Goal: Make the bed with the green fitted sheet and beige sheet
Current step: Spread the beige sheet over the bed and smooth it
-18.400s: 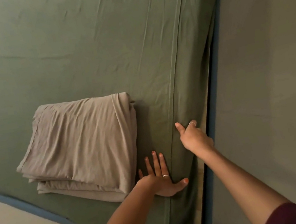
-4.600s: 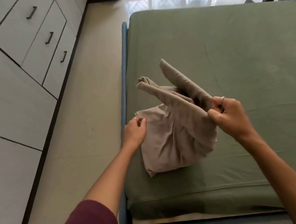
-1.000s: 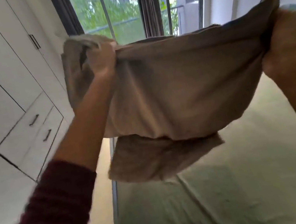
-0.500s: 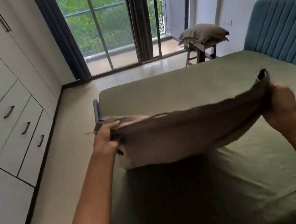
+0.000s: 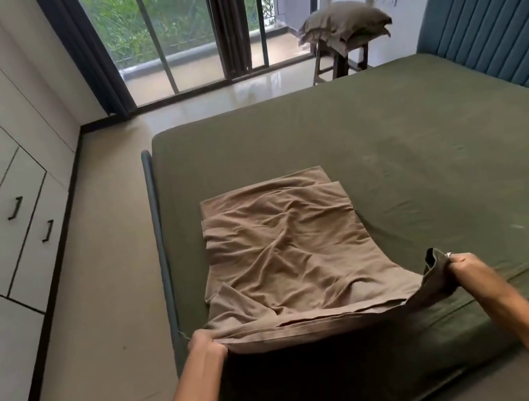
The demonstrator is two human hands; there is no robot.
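Green fitted sheet (image 5: 387, 153) was already on; beige sheet (image 5: 285, 252) lay mostly folded, left hand (image 5: 206, 344) and right hand (image 5: 464, 269) each had a grip on its near edge.

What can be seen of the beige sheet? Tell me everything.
The beige sheet is soft, creased cloth, still folded into a long layered strip. Its far end lies flat on the green fitted sheet, near the bed's left edge, with two stepped layers showing. Its near end is lifted off the bed: the left hand grips one corner and the right hand grips the other, bunched.
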